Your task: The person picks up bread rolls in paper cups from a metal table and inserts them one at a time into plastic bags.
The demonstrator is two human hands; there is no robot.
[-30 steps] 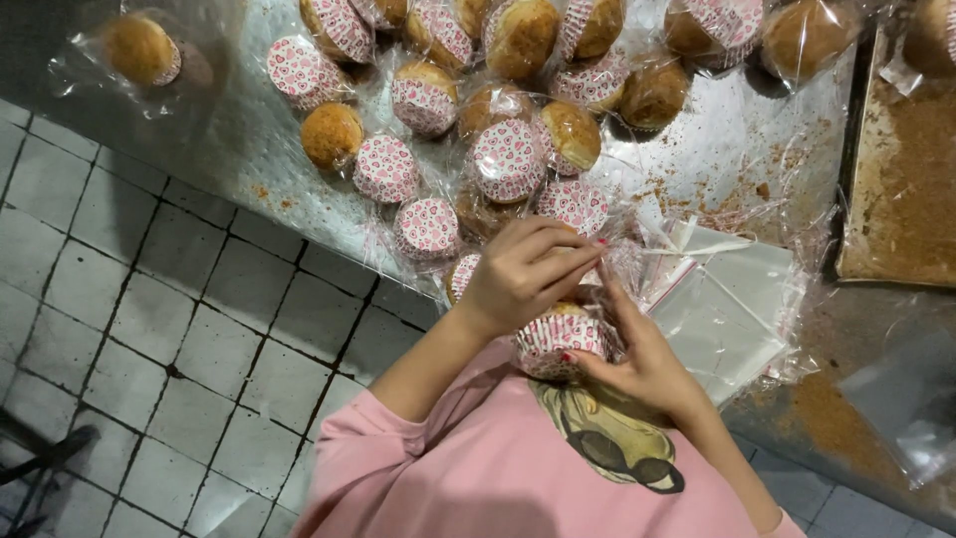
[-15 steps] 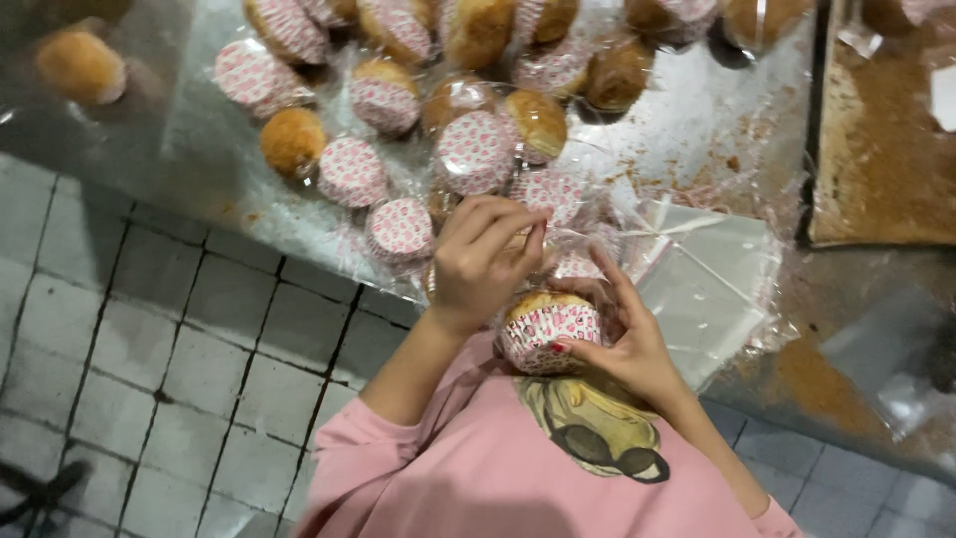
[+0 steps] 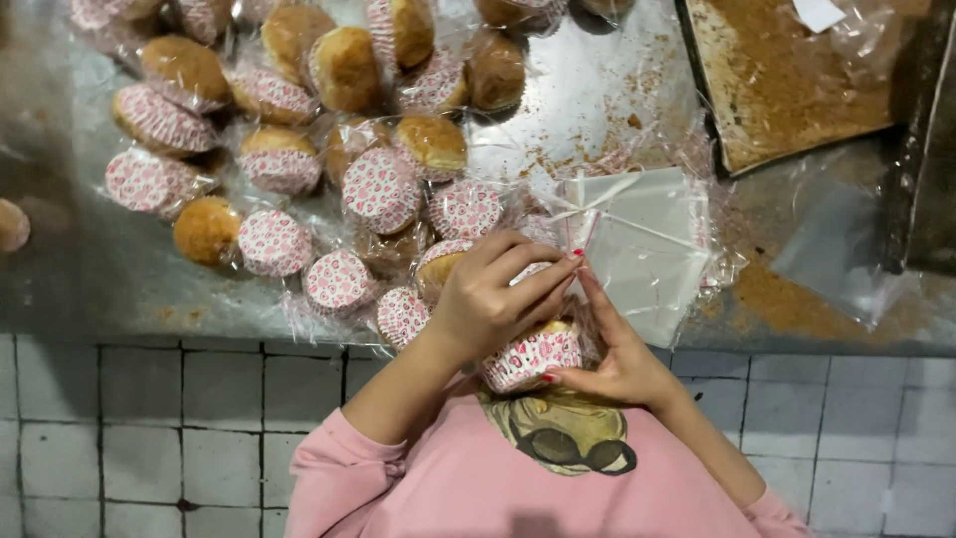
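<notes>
I hold a muffin in a red-and-white patterned paper cup (image 3: 533,357) close to my chest, inside a thin clear plastic bag. My right hand (image 3: 615,357) cups it from below and the right. My left hand (image 3: 495,299) lies over its top, fingers curled on the bag's plastic. Just beyond my hands lies a stack of clear plastic bags (image 3: 642,244) on the metal counter (image 3: 90,284).
Several bagged muffins (image 3: 383,189) in patterned cups are heaped on the counter's left and middle. A crumb-covered baking tray (image 3: 797,85) sits at the back right. Crumbs are scattered on the metal. White tiles (image 3: 149,428) face the counter's front below.
The view has shifted, so the counter sits higher and left in frame. My hands have kept working the bag around the same muffin, staying close to my chest.
</notes>
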